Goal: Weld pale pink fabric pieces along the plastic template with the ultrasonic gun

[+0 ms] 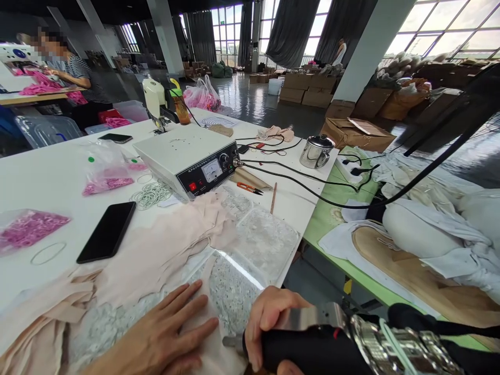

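Observation:
My left hand [164, 333] lies flat with fingers spread on pale pink fabric [156, 255] at the table's near edge. My right hand [269, 325] is wrapped round the black handle of a hand-held welding tool [344, 338] with a metal body; its tip points left toward the fabric. Clear plastic bags of small white pieces [250, 245] lie under and beside the fabric. A black cable [312, 192] runs from the tool's side toward the white control box [187, 159].
A black phone [106, 232], bags of pink rings [105, 179], loose white rings [150, 195], orange snips [250, 187] and a steel mug [315, 151] sit on the white table [47, 172]. A green table [324, 219] with cloth stands right. Another person [70, 70] works far left.

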The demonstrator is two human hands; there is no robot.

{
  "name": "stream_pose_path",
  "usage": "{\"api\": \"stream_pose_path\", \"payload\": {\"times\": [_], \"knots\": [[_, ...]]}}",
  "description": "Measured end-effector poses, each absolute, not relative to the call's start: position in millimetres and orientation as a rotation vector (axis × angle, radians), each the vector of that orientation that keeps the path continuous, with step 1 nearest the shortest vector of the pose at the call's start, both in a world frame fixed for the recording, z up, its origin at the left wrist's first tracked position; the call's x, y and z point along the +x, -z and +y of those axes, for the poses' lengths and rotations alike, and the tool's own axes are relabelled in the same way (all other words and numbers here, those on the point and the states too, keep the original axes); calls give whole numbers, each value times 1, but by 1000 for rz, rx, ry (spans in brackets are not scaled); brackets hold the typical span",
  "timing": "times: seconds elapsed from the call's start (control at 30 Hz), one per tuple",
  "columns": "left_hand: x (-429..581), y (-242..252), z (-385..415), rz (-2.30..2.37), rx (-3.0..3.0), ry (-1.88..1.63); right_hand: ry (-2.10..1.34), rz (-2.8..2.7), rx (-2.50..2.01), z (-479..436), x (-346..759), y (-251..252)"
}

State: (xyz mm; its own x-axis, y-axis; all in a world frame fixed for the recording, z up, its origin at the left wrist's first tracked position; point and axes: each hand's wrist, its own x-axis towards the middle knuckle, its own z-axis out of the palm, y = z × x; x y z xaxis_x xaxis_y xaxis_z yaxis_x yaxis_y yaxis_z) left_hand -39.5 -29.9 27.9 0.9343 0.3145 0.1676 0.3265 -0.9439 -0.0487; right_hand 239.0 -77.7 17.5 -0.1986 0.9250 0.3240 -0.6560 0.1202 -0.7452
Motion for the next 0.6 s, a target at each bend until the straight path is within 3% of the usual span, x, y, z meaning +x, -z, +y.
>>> {"api": "stream_pose_path", "payload": {"times": [0.6], "knots": [[-38,-32,-34,-463,-3051,208,-1339,-985,-150,-75,228,-7]]}}
